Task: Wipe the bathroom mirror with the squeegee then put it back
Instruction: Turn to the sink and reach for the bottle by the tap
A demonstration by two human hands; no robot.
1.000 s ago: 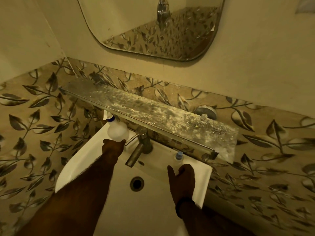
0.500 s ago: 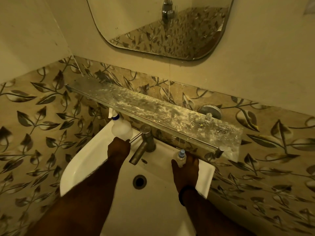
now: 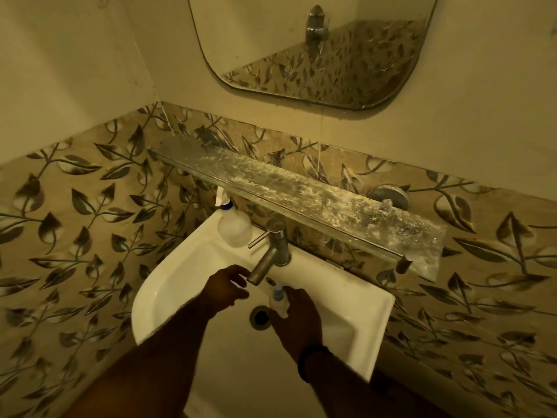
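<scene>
Tiled bathroom, white sink (image 3: 168,285), right hand (image 3: 297,318) grip clamped on small bottle (image 3: 278,298), left hand (image 3: 224,286) loosely curled beside, mirror (image 3: 301,40) above

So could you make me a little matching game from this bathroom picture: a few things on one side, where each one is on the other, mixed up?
Things:
1. spray bottle
2. small bottle
3. mirror
4. glass shelf

Places:
A. gripped in the right hand, over the sink bowl
B. on the wall, top of the picture
C. standing on the sink's back left corner, left of the tap
D. fixed to the leaf-patterned tiles, just above the tap

Pairs: 1-C, 2-A, 3-B, 4-D
</scene>
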